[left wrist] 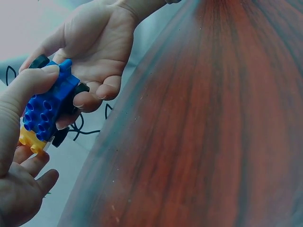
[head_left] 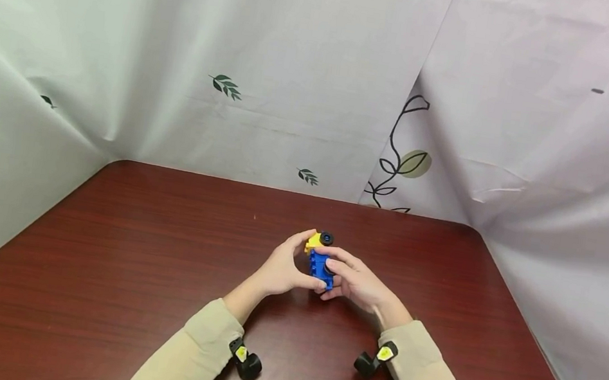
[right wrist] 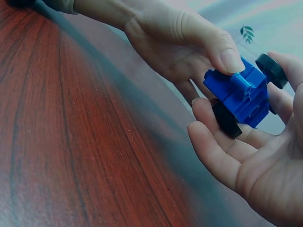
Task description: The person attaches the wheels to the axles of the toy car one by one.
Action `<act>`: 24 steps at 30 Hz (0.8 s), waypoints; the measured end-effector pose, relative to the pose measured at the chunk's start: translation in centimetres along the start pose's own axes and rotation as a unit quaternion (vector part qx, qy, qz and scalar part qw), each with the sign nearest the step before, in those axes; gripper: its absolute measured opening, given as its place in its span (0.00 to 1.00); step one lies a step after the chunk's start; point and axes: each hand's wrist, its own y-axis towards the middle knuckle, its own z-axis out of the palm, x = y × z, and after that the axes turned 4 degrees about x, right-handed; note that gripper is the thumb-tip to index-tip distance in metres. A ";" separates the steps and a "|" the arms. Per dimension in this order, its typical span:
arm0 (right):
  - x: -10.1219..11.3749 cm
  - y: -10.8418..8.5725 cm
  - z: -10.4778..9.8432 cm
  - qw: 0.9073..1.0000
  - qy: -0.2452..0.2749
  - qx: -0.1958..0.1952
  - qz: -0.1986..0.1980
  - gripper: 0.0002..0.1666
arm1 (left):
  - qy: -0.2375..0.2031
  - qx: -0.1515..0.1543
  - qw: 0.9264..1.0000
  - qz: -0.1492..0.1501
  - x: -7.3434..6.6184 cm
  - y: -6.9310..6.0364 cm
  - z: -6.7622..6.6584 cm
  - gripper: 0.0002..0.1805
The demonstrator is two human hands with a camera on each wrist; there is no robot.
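Both hands hold a small toy car of building blocks above the table. Its blue part [head_left: 319,265] has rows of studs [left wrist: 40,113], and a yellow part [head_left: 313,241] adjoins one end. Black wheels [right wrist: 227,122] stick out at its sides. The left hand [head_left: 280,270] grips the car lengthwise, its thumb on the blue end and fingers at the yellow end. From the other side, the right hand [head_left: 362,286] holds it by the wheels, with fingers curled about them. The right wrist view hides the yellow part.
A dark red wood-grain table [head_left: 95,264] lies beneath the hands. White cloth with leaf prints [head_left: 297,72] hangs behind and along both sides. Each sleeve carries a black wrist camera, one on the left [head_left: 247,364] and one on the right [head_left: 370,363].
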 end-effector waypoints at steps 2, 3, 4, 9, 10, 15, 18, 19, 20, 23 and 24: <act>-0.1 0.1 0.1 1.000 0.000 -0.005 -0.005 0.26 | -0.003 0.000 1.000 -0.002 -0.1 0.0 -0.1 0.56; -0.1 0.1 0.1 1.000 -0.001 -0.009 -0.008 0.26 | -0.003 0.001 1.000 -0.003 -0.1 0.1 -0.1 0.56; -0.1 0.1 0.1 1.000 -0.003 -0.014 -0.010 0.26 | -0.002 0.002 1.000 -0.005 -0.2 0.1 -0.1 0.56; -0.1 0.3 0.4 0.998 -0.025 -0.050 -0.018 0.28 | 0.009 -0.005 1.000 -0.009 -0.4 0.3 -0.4 0.58; -0.1 0.3 0.4 0.998 -0.032 -0.058 -0.019 0.28 | 0.013 -0.009 1.000 -0.010 -0.4 0.3 -0.5 0.58; 0.5 0.3 0.6 0.991 -0.091 -0.101 -0.017 0.26 | 0.003 -0.027 0.999 -0.024 -0.4 0.4 -0.7 0.59; 0.8 0.3 0.6 0.982 -0.140 -0.128 -0.021 0.25 | -0.025 -0.036 0.998 -0.036 -0.2 0.5 -0.7 0.59; 0.9 0.3 0.6 0.978 -0.157 -0.137 -0.023 0.24 | -0.036 -0.041 0.998 -0.039 -0.1 0.5 -0.8 0.59; 0.9 0.3 0.5 0.974 -0.172 -0.146 -0.026 0.24 | -0.045 -0.047 0.997 -0.043 0.1 0.5 -0.8 0.58; 1.1 0.2 0.4 0.965 -0.203 -0.164 -0.040 0.23 | -0.069 -0.061 0.995 -0.049 0.3 0.5 -0.9 0.56; 1.1 0.2 0.4 0.962 -0.210 -0.167 -0.047 0.23 | -0.073 -0.064 0.994 -0.048 0.3 0.4 -1.0 0.55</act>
